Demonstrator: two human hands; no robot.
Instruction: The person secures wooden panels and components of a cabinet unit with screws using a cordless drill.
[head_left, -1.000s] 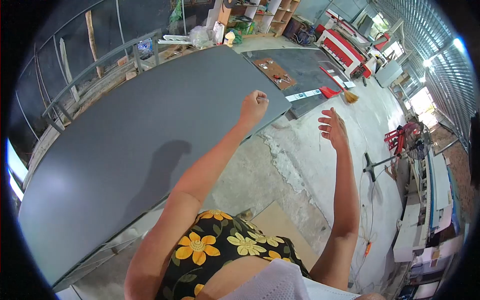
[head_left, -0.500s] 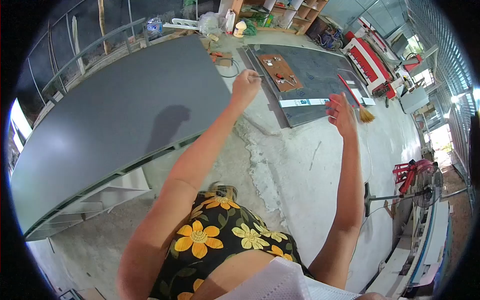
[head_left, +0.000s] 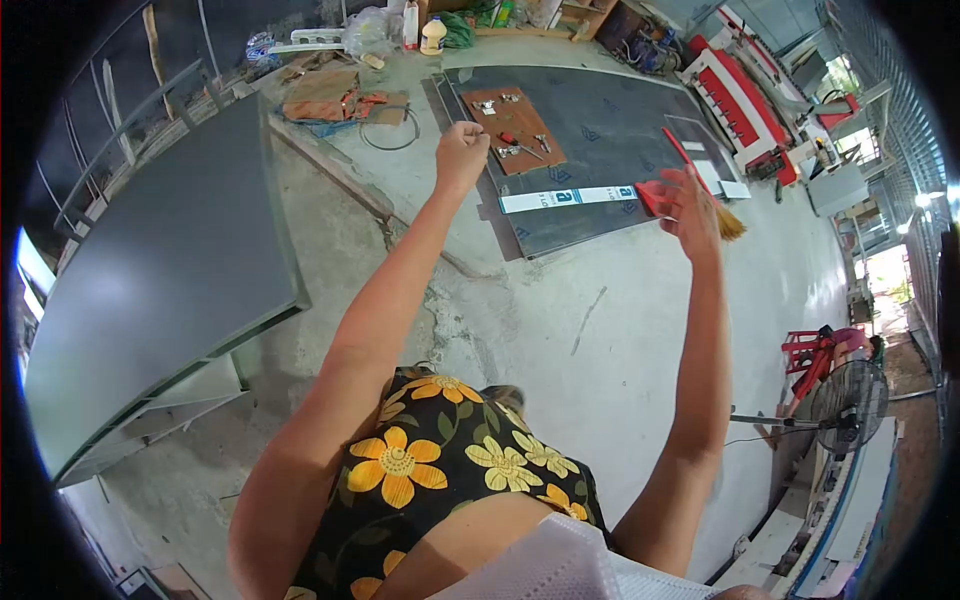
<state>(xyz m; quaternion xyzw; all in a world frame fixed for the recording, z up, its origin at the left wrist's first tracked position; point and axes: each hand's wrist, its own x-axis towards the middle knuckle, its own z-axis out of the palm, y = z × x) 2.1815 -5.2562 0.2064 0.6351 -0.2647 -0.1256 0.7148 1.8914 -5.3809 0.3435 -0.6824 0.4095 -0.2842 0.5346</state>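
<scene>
My left hand (head_left: 462,158) is raised in front of me with its fingers curled closed. Whatever is in it, if anything, is too small or hidden to make out. In view just beyond it lies a brown board (head_left: 520,120) bearing a red-handled screwdriver (head_left: 507,138) and several small metal hardware pieces. My right hand (head_left: 692,218) is held up with fingers apart and holds nothing. Past its fingers shows a red object (head_left: 652,195), partly covered by the hand, beside a white printed strip (head_left: 570,198). A broom (head_left: 733,224) with a red handle lies behind that hand.
Dark sheets (head_left: 610,115) lie on the concrete floor under the board. On the left stands a large grey panel-topped cabinet (head_left: 170,270). A fan (head_left: 848,408) stands at right, and a red and white machine (head_left: 735,105) at the back right. A cable loop (head_left: 390,140) lies ahead.
My view has moved forward and turned, so the grey cabinet sits farther left and the board nearer. My left hand stays closed; my right hand stays open, now with the red object behind it.
</scene>
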